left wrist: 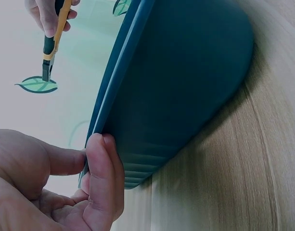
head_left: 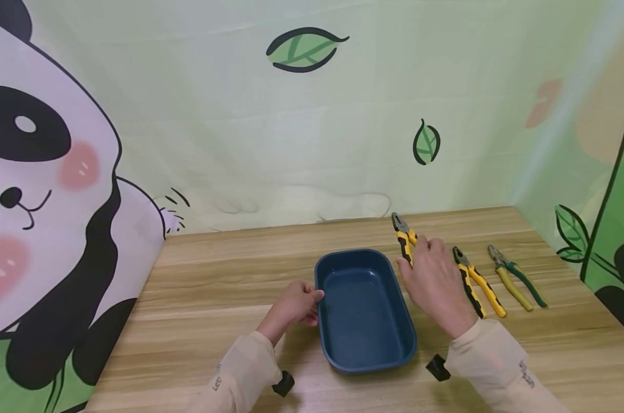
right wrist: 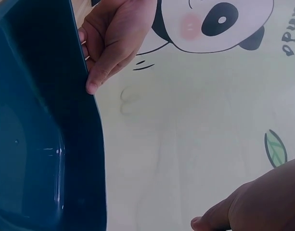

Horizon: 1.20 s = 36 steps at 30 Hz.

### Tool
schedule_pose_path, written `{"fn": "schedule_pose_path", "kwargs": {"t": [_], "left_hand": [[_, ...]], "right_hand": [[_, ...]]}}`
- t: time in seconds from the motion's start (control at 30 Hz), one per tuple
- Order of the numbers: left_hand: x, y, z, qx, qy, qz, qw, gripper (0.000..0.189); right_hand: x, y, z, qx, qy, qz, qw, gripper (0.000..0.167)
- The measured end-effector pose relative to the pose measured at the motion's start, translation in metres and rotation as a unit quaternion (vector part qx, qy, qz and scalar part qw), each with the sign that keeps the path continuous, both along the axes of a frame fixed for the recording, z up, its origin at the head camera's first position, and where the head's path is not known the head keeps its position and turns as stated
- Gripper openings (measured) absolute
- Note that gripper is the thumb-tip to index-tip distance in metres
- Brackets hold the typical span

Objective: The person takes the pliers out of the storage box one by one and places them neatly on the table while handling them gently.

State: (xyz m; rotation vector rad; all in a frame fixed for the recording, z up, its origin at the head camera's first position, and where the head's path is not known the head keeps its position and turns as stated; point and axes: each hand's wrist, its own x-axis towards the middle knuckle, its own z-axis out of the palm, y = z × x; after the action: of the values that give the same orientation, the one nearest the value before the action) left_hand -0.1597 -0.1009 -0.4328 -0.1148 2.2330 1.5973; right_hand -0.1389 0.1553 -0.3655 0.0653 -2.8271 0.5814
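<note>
A dark blue rectangular plastic bin [head_left: 365,321] stands on the wooden table. My left hand [head_left: 293,306] pinches its left rim between thumb and fingers, as the left wrist view shows close up on the bin's outer wall [left wrist: 185,67]. To the right of the bin, my right hand [head_left: 440,284] grips yellow-and-black pliers [head_left: 403,234] by the handles, their metal jaws pointing away from me. The left wrist view also catches these pliers [left wrist: 50,55]. In the right wrist view they are out of sight; only part of the right hand [right wrist: 262,202] appears.
Right of my right hand lie another yellow-and-black pair of pliers [head_left: 478,284] and a pair with one yellow and one green handle [head_left: 518,278]. Behind the table [head_left: 213,287] hangs a backdrop [head_left: 229,115] printed with a panda and leaves.
</note>
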Motion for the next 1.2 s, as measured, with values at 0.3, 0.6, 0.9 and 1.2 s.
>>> {"fn": "schedule_pose_path", "kwargs": {"t": [0.3,0.6,0.9,1.2], "left_hand": [[0.001,0.000,0.000,-0.001,0.002,0.000,1.0000,0.022],[0.001,0.000,0.002,0.000,0.002,-0.004,1.0000,0.022],[0.001,0.000,0.002,-0.009,0.003,-0.006,0.9999,0.024],[0.001,-0.001,0.002,-0.004,0.003,-0.004,1.0000,0.023]], "right_hand": [[-0.001,0.008,0.000,-0.011,-0.015,-0.010,0.9998,0.063],[-0.001,0.015,0.000,-0.006,-0.017,-0.014,0.9997,0.058],[-0.003,0.022,0.004,-0.020,-0.012,-0.009,0.9997,0.057],[-0.003,0.022,0.006,-0.029,-0.018,-0.013,0.9993,0.054]]}}
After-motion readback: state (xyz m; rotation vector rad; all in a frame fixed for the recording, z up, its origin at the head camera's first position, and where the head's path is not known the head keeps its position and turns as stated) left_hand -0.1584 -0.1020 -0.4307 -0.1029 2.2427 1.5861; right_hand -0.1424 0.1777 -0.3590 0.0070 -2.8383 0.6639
